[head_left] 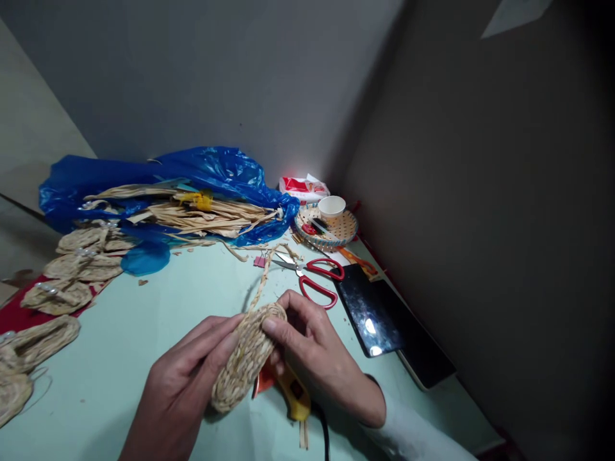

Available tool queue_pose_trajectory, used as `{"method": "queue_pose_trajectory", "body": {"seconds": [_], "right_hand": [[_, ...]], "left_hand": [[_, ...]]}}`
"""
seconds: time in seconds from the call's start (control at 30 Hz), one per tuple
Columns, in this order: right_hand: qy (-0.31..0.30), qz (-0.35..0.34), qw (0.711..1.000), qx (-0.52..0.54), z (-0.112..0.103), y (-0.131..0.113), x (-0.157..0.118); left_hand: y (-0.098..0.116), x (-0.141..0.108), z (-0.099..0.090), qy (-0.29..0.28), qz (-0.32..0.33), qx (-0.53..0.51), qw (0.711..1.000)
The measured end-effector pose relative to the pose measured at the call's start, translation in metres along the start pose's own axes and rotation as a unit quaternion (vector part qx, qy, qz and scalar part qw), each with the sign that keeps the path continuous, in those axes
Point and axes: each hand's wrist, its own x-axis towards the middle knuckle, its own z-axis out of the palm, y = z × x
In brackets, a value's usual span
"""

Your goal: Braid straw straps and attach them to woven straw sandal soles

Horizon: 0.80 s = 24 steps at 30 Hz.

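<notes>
An oval woven straw sole (248, 358) is held tilted between both hands above the table. My left hand (185, 378) grips its left edge, thumb and fingers pressed together. My right hand (319, 352) pinches the upper right end, with the thumb on top and fingers behind. From the sole's top a twisted straw cord (264, 282) runs up toward red-handled scissors (298, 272), which lie with their blades apart. Beneath the right hand is a yellow-handled tool (294, 392), partly hidden, beside an orange piece (264, 381).
Straw strands (211, 218) lie on a blue plastic bag (225, 168) at the back. Several woven slippers (84, 267) line the left side. A basket (346, 232) holds a white cup (331, 205). Right of the scissors lies a dark tablet (368, 314) beside the wall.
</notes>
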Motion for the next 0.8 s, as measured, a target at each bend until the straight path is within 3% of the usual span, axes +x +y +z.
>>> {"method": "queue_pose_trajectory", "body": {"seconds": [0.23,0.43,0.63,0.8], "right_hand": [[0.023,-0.039,0.998,0.039,0.001,0.002,0.001],[0.011,-0.055,0.998,0.004,-0.003,-0.009,0.001],[0.045,-0.077,0.996,-0.025,-0.009,-0.017,0.002],[0.062,-0.097,0.993,-0.037,-0.014,-0.017,0.004]], "left_hand": [[-0.013,0.005,-0.006,-0.016,-0.085,-0.005,0.996],[-0.01,0.002,-0.005,-0.024,-0.162,-0.14,0.976],[-0.005,0.005,-0.007,-0.067,-0.175,-0.172,0.967],[0.002,0.006,-0.007,-0.002,-0.197,-0.221,0.955]]}}
